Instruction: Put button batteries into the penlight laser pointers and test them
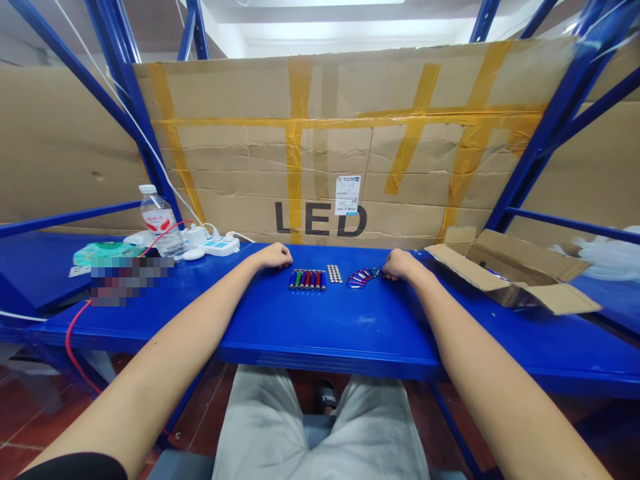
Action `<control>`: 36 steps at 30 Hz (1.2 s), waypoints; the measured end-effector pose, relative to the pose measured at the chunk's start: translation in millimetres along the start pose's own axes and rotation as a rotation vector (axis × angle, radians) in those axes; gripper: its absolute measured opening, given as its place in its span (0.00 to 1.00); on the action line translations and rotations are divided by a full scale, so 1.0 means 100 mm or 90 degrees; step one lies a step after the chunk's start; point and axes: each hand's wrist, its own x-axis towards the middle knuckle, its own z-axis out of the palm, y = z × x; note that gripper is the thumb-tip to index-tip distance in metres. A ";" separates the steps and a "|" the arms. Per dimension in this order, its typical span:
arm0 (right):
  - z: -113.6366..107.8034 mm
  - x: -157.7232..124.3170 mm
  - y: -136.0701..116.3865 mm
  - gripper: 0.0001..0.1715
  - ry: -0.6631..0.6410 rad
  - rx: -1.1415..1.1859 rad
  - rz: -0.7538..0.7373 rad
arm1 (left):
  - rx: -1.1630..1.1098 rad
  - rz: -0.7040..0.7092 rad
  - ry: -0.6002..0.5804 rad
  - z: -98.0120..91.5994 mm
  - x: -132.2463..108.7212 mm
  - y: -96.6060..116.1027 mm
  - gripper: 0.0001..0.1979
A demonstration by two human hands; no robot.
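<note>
On the blue tabletop, my left hand (275, 255) rests with its fingers curled into a loose fist, and nothing shows in it. Just to its right stands a row of short metal tubes (307, 280) in blue, green and red with silver ends. Small silver button cells (335, 274) lie in a tidy grid beside them. Farther right, several coloured carabiners (361, 277) are fanned out in a curve. My right hand (396, 265) is closed at the right end of this fan. Whatever its fingers may hold is hidden.
An open cardboard box (515, 270) sits at the right. A plastic bottle (163, 223), a white power strip (220, 245) and a green packet (107, 252) are at the left. Behind the table rises a taped cardboard sheet (240, 167) between blue posts.
</note>
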 end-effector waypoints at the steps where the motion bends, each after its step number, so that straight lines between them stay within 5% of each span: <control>1: 0.00 0.00 0.00 0.08 -0.001 0.000 0.002 | 0.003 -0.001 -0.001 0.00 0.00 0.00 0.05; 8: 0.00 -0.02 -0.05 0.06 -0.007 0.038 0.009 | 0.010 0.001 -0.002 0.00 -0.02 0.03 0.05; 13: -0.03 0.07 0.15 0.05 0.020 0.080 0.026 | 0.017 0.012 0.028 0.01 0.01 -0.03 0.04; 18: 0.02 0.24 0.44 0.05 0.061 0.063 -0.096 | 0.185 0.045 0.127 0.05 0.03 -0.11 0.03; 36: 0.05 0.27 0.42 0.17 0.034 0.046 -0.105 | 0.338 0.012 0.079 0.12 0.01 -0.03 0.06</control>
